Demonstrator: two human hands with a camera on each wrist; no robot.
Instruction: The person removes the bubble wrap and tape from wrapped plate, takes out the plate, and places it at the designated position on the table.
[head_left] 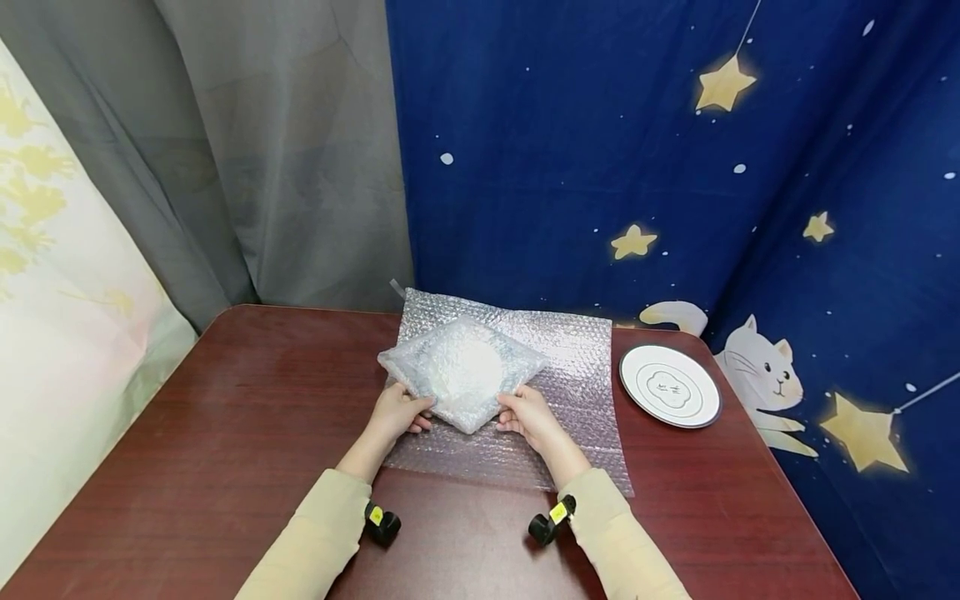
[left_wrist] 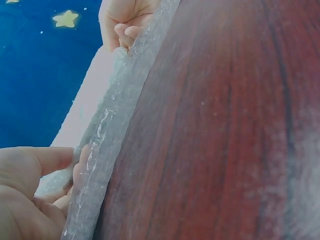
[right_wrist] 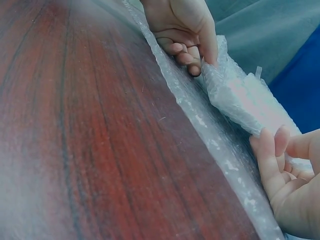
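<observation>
A flat, diamond-shaped package in bubble wrap is held tilted in both hands, with a round white shape showing through its layers. At its near left edge, my left hand pinches the wrap between thumb and fingers. My right hand pinches the near right edge in the same way. Under the package a larger sheet of bubble wrap lies spread on the table. In the right wrist view, folded wrap bunches at the package's end beside the left hand's fingers. The package's underside is hidden.
To the right of the sheet, a white plate with a dark rim lies near the edge of the reddish-brown table. Grey curtain and blue star-patterned curtain hang right behind the table's far edge.
</observation>
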